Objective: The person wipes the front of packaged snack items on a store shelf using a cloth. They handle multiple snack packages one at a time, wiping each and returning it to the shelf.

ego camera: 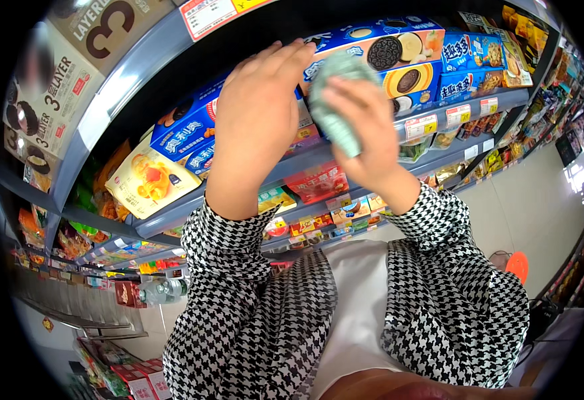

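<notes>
A crumpled light-green cloth (344, 100) is in my right hand (367, 120), held against the fronts of the sandwich-cookie boxes (406, 50) on the upper shelf; hand and cloth are slightly blurred. My left hand (264, 95) reaches up with fingers together and extended, over the cookie boxes just left of the cloth. Its palm and whatever it touches are hidden. Left of it stand more blue cookie boxes (184, 132) and a cream-coloured snack pouch (153, 180). Blue cookie packs (472, 52) are stacked to the right.
Price tags line the shelf edge (509, 100). Lower shelves hold a red snack bag (317, 184) and small boxes (350, 211). Large cartons (54, 100) stand on the shelf at upper left. Bottled water (164, 290) is at lower left, and an orange round object (517, 267) at right.
</notes>
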{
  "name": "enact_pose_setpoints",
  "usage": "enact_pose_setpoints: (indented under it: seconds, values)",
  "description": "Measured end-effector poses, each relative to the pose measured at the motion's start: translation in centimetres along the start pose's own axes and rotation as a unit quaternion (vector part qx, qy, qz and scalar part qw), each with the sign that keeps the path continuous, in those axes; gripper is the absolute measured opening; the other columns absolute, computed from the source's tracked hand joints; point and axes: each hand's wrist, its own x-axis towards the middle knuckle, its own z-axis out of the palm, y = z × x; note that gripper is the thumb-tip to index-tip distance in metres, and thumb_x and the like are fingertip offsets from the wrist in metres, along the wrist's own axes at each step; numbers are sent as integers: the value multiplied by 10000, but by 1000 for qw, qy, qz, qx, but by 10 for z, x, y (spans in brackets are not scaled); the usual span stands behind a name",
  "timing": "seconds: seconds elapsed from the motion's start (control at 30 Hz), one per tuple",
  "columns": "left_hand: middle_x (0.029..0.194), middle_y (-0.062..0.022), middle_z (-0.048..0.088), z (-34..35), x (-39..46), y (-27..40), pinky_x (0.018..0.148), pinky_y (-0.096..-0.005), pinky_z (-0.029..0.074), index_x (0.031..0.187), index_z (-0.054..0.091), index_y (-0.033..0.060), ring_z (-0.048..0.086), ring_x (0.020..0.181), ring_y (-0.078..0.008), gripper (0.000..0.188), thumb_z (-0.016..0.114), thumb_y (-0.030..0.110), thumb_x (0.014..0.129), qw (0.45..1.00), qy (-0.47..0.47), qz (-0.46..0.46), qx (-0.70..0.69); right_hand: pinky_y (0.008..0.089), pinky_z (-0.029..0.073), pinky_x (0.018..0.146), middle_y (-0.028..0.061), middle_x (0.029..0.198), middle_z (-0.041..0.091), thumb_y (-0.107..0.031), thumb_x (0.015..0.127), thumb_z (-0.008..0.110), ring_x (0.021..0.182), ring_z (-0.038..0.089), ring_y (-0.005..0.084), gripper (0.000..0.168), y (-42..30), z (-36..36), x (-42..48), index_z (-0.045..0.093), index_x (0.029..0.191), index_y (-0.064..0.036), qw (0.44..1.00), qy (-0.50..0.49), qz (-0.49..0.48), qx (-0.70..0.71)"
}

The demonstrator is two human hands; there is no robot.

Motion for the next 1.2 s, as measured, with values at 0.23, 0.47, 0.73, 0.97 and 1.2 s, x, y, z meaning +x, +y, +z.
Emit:
enact_pose_setpoints:
  seconds: [0.23,0.47,0.73,0.97,1.2]
  values:
    - [1305,-130,631,1,-1,-2,1050,-418,445,1273,611,51,577,1234,-324,504,461,-73,809,1000,3,2,2,453,455,1013,85,1319,586,-40,725,704,1186,549,337,529,11,-1,-8,660,1248,-111,995,-41,-53,-77]
    - [1287,-110,643,1,-2,-1,1036,-413,454,1254,619,58,591,1215,-304,458,484,-56,832,1000,24,-2,18,448,409,1050,138,1302,564,44,685,639,1224,512,360,528,60,-50,-30,672,1194,-94,964,167,125,-163]
    - [1251,-115,658,2,1,-3,1000,-427,471,1224,620,52,603,1182,-313,436,521,-46,812,999,32,14,16,484,428,1032,114,1257,575,-67,677,773,1183,539,354,471,3,9,-62,678,1130,-153,997,-61,49,-7]
    - [1255,-130,651,0,0,-2,1020,-437,457,1221,612,40,588,1201,-333,415,520,-32,823,999,31,2,30,406,483,973,85,1201,599,-136,731,732,1154,560,316,381,10,3,-56,699,1110,-143,993,-113,-32,-28]
    - [1281,-148,625,1,4,13,1075,-464,408,1222,607,24,511,1285,-367,366,533,11,863,995,40,-40,78,438,456,992,101,1213,604,29,663,728,1140,560,337,462,45,-71,-70,700,1104,-105,979,4,98,-179]
